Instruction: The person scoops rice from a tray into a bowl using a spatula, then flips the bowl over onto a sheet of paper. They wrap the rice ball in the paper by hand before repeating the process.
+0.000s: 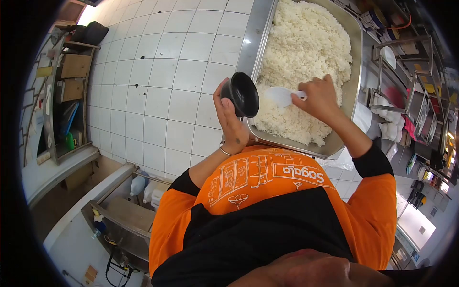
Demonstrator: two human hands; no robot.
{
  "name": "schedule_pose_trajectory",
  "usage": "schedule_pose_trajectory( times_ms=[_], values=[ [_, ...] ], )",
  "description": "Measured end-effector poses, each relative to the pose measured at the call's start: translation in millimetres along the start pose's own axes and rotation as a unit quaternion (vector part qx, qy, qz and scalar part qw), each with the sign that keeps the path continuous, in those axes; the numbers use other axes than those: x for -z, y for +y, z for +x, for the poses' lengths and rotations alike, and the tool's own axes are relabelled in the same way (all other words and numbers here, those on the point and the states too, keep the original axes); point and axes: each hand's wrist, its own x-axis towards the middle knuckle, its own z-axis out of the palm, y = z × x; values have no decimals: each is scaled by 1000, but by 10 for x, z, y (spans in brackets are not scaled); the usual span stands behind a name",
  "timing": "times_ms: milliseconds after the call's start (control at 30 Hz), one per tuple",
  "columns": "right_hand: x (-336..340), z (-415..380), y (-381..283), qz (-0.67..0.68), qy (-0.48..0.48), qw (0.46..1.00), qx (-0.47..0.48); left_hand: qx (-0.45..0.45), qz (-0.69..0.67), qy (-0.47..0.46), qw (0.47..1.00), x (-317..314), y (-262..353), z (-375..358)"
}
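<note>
A large metal tray (356,62) full of white rice (306,40) lies in front of my body. My left hand (232,117) is wrapped round a small black bowl (243,94), tilted toward the tray and held beside its left edge. My right hand (319,98) grips the handle of a white rice paddle (279,96), whose blade touches the rice near the tray's left side. The inside of the bowl is dark, and I cannot make out anything in it.
White floor tiles (158,76) spread to the left. A shelf with cardboard boxes (75,65) stands at the far left, and a metal unit with white bottles (148,193) at the lower left. Metal racks (406,60) and stacked white containers (389,125) are on the right.
</note>
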Motion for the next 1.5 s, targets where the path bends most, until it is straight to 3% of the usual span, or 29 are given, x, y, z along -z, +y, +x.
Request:
schedule_pose_trajectory(
  times_ms=[100,167,433,767,900,967,1033,1100,1167,1233,1300,1333,1500],
  values=[
    [-118,184,-79,36,50,995,83,-49,19,-13,999,-20,15,-33],
    [-106,297,-89,73,57,978,189,-66,47,-20,997,-13,-3,-45],
    [-420,491,-154,151,6,938,311,-106,38,-24,993,-5,-35,-60],
    [-352,514,98,200,-104,937,268,-89,48,-15,995,2,63,-56],
    [-301,353,367,209,-54,949,230,-79,48,-9,996,37,283,21],
    [-84,191,453,188,37,970,151,-49,22,-138,989,115,309,70],
    [243,-11,462,152,44,980,120,-71,99,-143,982,-25,375,94],
    [409,-246,407,131,92,986,-49,110,96,-124,982,-274,392,38],
    [477,-486,193,150,92,980,-92,156,66,-138,976,-453,243,75],
    [353,-689,-31,130,148,976,-94,316,-13,-150,937,-645,162,119],
    [179,-836,-205,159,124,979,-7,318,-7,-154,936,-814,183,159],
    [161,-904,-284,118,171,978,16,312,15,-129,941,-876,235,165],
    [49,-1114,-313,68,207,975,42,314,36,-106,943,-976,125,211]
  ],
)
